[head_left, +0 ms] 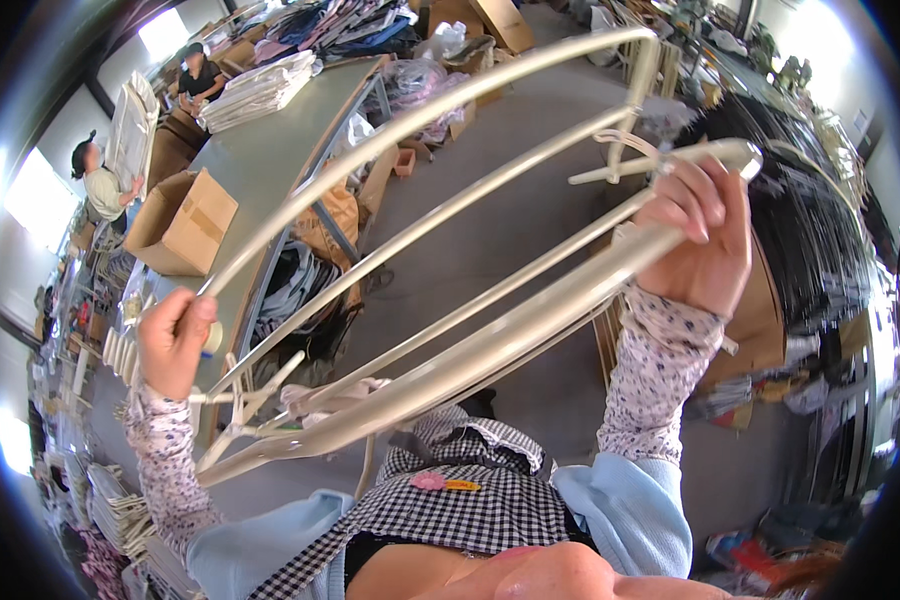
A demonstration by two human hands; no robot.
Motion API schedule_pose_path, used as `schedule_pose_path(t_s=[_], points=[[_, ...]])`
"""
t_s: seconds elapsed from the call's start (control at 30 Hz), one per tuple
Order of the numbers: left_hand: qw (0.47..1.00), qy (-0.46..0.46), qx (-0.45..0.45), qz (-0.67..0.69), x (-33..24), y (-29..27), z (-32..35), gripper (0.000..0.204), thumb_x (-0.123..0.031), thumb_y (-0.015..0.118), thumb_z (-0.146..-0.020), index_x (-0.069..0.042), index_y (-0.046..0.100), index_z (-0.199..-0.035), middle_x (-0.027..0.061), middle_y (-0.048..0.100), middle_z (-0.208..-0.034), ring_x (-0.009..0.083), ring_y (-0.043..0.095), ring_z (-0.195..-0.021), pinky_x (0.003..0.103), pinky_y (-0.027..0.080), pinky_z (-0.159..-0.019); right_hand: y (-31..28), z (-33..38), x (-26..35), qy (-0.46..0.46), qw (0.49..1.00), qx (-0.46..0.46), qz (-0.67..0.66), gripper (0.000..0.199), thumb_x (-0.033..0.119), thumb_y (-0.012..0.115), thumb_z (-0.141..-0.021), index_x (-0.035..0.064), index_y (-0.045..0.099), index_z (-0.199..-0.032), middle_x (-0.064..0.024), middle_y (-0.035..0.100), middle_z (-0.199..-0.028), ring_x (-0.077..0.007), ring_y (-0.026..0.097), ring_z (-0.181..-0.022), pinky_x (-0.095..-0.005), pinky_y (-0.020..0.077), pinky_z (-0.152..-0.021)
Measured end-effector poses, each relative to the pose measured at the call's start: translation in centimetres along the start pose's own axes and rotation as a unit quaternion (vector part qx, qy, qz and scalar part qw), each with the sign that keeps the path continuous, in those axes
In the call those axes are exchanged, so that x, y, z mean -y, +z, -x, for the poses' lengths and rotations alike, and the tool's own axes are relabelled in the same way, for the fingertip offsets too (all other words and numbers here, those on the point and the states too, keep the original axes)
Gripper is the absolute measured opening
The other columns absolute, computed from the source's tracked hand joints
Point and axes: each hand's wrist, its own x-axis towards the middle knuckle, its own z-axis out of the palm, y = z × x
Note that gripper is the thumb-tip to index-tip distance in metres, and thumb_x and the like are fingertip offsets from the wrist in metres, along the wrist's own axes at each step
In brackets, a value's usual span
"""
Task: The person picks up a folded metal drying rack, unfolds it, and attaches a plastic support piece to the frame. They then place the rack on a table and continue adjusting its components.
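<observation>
You hold a large, cream-coloured tubular frame (pixel 450 375) with long parallel rails up in front of your body, tilted above the grey floor (pixel 425 290) and to the right of the long grey-green table (pixel 270 135) with its metal edge. Your left hand (pixel 175 340) is closed on the frame's left end, thumb and fingers pressed near the end of the top rail; your right hand (pixel 698 225) curls its fingers around the thick near rail close to its right end. A loop of pale cord (pixel 625 142) hangs around the bars beside your right hand. The step in hand looks like supporting and turning the frame between both hands. The next move seems to call for an even grip at both ends, with the long rails kept away from the open brown cardboard box (pixel 182 225) on the table.
</observation>
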Motion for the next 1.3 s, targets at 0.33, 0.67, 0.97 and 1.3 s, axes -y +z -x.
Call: schedule_pose_path(t_s=[0.33, 0.67, 0.97, 1.3], points=[[0.992, -0.101, -0.077, -0.015, 9.4, 3.2, -17.4, 0.035, -0.031, 0.055, -0.095, -0.004, 0.058, -0.072, -0.0084, 0.037, -0.054, 0.0002, 0.031, -0.049, 0.021, 0.02, -0.045, -13.1, -27.5, -3.6, 0.187, 0.906, 0.123, 0.358, 0.029, 0.02, 0.031, -0.1, -0.001, 0.035, -0.12, -0.0357, 0.056, -0.108, -0.0402, 0.063, -0.1, -0.0356, 0.0629, -0.071], [0.985, -0.103, -0.137, -0.025, 17.9, -2.3, -38.8, 0.042, -0.04, 0.05, -0.097, -0.005, 0.061, -0.077, -0.0077, 0.047, -0.059, -0.0002, 0.038, -0.052, 0.018, 0.026, -0.046, -19.5, -55.5, -13.5, 0.228, 0.893, 0.255, 0.293, 0.039, 0.028, 0.036, -0.102, -0.0028, 0.059, -0.103, -0.0162, 0.068, -0.094, -0.0249, 0.069, -0.086, -0.0339, 0.0614, -0.061], [0.944, -0.157, -0.235, -0.173, 17.9, -13.8, -42.5, 0.036, -0.037, 0.053, -0.093, -0.003, 0.06, -0.084, -0.0035, 0.049, -0.058, 0.0047, 0.042, -0.047, 0.019, 0.03, -0.043, -17.7, -68.8, -24.6, 0.222, 0.866, 0.4, 0.202, 0.038, 0.029, 0.041, -0.1, -0.0054, 0.057, -0.102, -0.0182, 0.067, -0.094, -0.0244, 0.069, -0.085, -0.0321, 0.0608, -0.066], [0.951, -0.132, -0.194, -0.202, 11.2, -17.1, -37.2, 0.044, -0.042, 0.05, -0.093, -0.006, 0.054, -0.07, -0.0018, 0.043, -0.043, 0.0072, 0.037, -0.03, 0.021, 0.026, -0.029, -19.0, -64.8, -21.3, 0.335, 0.862, 0.342, 0.168, 0.04, 0.032, 0.043, -0.099, -0.0052, 0.056, -0.106, -0.0167, 0.068, -0.097, -0.0222, 0.069, -0.085, -0.0322, 0.0603, -0.07]])
